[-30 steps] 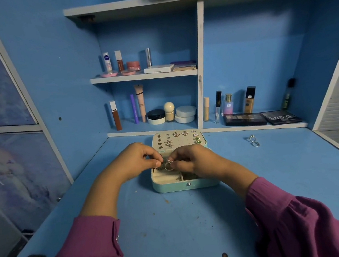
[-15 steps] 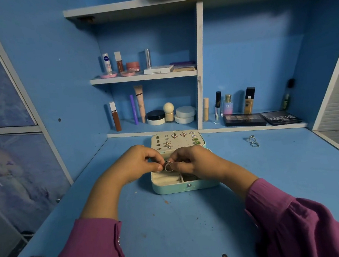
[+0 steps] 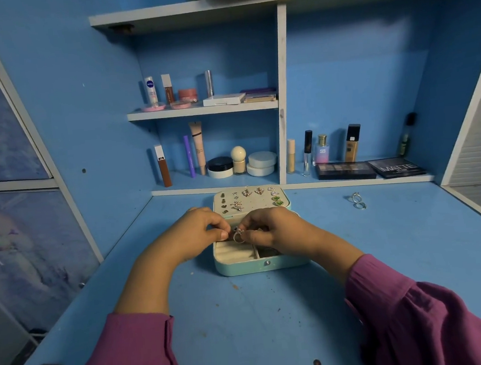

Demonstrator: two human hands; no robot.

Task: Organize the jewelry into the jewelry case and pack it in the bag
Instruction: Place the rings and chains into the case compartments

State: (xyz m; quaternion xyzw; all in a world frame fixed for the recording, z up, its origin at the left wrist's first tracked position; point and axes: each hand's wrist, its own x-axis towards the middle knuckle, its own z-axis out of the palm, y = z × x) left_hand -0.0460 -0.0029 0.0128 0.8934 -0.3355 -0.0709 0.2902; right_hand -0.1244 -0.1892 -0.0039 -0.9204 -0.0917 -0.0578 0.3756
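Both hands over open jewelry case (image 3: 258, 263) mid-desk (image 3: 246, 327). Right hand (image 3: 278, 231) pinching ring (image 3: 239, 235) above front-left ring-roll compartment, likely to seat it in a slot. Left hand (image 3: 200, 232) curled, fingertips beside ring, probably steadying; grip unclear. Two more rings (image 3: 357, 200) waiting on desk, right.
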